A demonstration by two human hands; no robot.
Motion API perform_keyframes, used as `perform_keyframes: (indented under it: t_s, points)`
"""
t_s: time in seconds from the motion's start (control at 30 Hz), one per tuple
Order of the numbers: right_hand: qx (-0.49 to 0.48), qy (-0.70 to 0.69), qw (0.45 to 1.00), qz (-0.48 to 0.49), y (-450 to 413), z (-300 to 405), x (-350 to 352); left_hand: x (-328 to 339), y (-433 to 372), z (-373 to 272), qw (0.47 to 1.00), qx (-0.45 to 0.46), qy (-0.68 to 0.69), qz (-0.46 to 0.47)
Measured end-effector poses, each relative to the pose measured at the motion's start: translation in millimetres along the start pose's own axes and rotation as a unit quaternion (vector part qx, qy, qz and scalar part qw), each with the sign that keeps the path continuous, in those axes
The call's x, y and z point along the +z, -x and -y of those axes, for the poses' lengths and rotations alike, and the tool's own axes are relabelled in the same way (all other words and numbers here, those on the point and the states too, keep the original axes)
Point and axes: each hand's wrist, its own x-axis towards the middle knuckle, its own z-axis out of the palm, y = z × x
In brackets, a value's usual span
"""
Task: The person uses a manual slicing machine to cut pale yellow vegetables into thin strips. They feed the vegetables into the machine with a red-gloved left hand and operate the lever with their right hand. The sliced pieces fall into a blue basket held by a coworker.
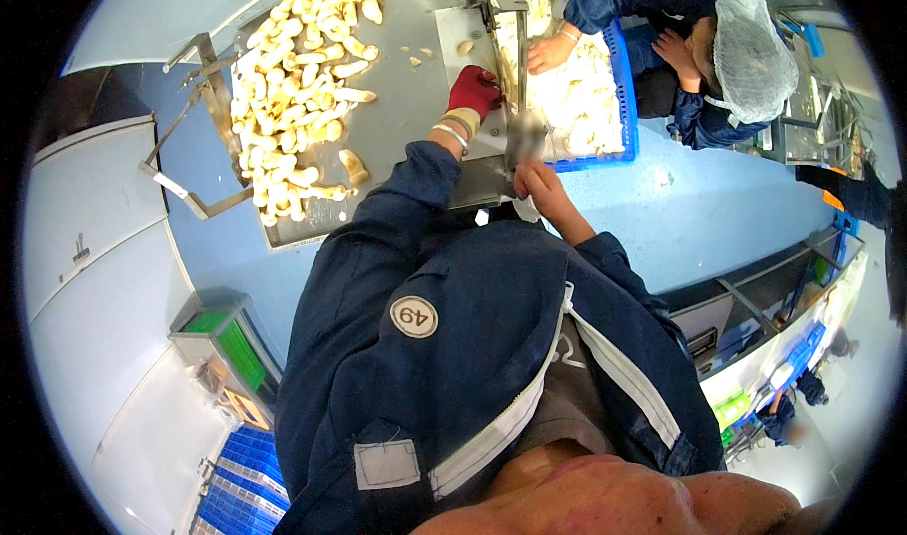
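My left hand (pixel 476 90), in a red glove with a pale cuff, is on the cutter's metal plate (pixel 455 43), close beside the upright blade (pixel 522 60). Its fingers are curled, and whatever lies under them is hidden. My bare right hand (pixel 542 184) is closed around the near end of the cutter's handle (pixel 526 138), which looks blurred. Left of the cutter, a steel table (pixel 397 39) carries a heap of thick-stemmed mushrooms (pixel 297 89). One mushroom (pixel 353 167) lies apart from the heap, and small pale scraps (pixel 414 60) lie nearer the plate.
Beyond the blade, a blue crate (pixel 631 89) holds pale sliced pieces (pixel 577 103). A co-worker in a hair net (pixel 755 57) reaches a hand (pixel 553 53) into it. A bent metal frame (pixel 202 198) juts from the table's left end. Blue crates (pixel 244 482) are stacked at lower left.
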Motion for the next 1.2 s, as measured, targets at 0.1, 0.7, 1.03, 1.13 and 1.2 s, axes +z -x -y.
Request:
perform_keyframes:
  t_s: [0.1,0.7,1.03,1.13,1.2]
  points:
    - [0.010,0.016,1.000,-0.019,0,-5,3,-2,-12,19,0.996,0.029,-0.078,-0.013]
    - [0.014,0.004,1.000,-0.017,-5,-23,-3,25,-11,-28,0.986,-0.014,0.146,0.082]
    - [-0.009,-0.009,1.000,-0.001,-5,-20,-3,-168,26,-27,0.735,0.306,-0.541,-0.271]
    - [-0.003,0.011,1.000,-0.002,-5,-21,-6,-202,29,-35,0.635,0.263,-0.683,-0.246]
    - [0.000,0.030,1.000,0.003,-5,-17,-3,-222,16,-21,0.662,0.200,-0.690,-0.216]
